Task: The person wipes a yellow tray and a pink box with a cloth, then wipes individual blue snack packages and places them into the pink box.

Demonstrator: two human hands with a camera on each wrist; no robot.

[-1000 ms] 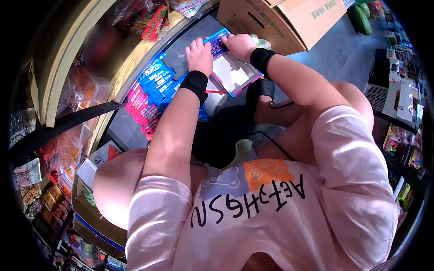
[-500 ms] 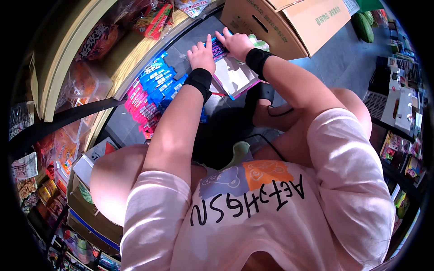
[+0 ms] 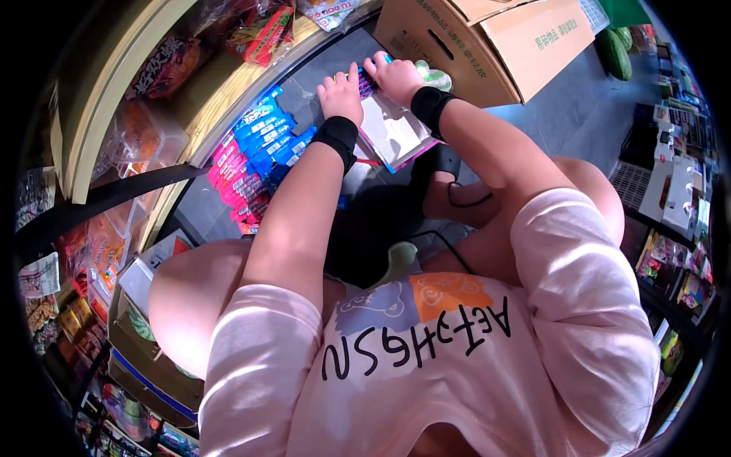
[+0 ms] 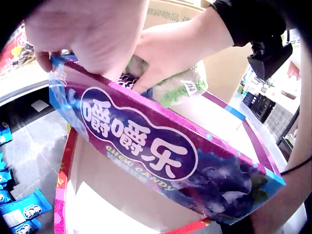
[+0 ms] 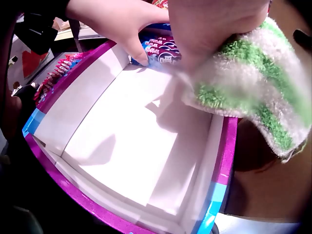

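Note:
A purple and blue candy box stands unlidded on the floor, its white inside largely bare. Shiny candy packets stand in a row against its far end. My left hand grips the far left corner, some fingers over the rim and the thumb down inside by the packets. Beside it, my right hand is over the far right end. In the right wrist view its curled fingers hold a fuzzy green and white cloth, which hangs over the box's side; its fingertips are hidden there.
Blue packets and pink packets lie in rows on the floor left of the box. A large cardboard carton stands at the far right. A wooden shelf edge with snack bags runs along the left.
My left hand's raised index finger has come lower, and my right fingers have drawn in a little at the far end. The box stays in much the same place.

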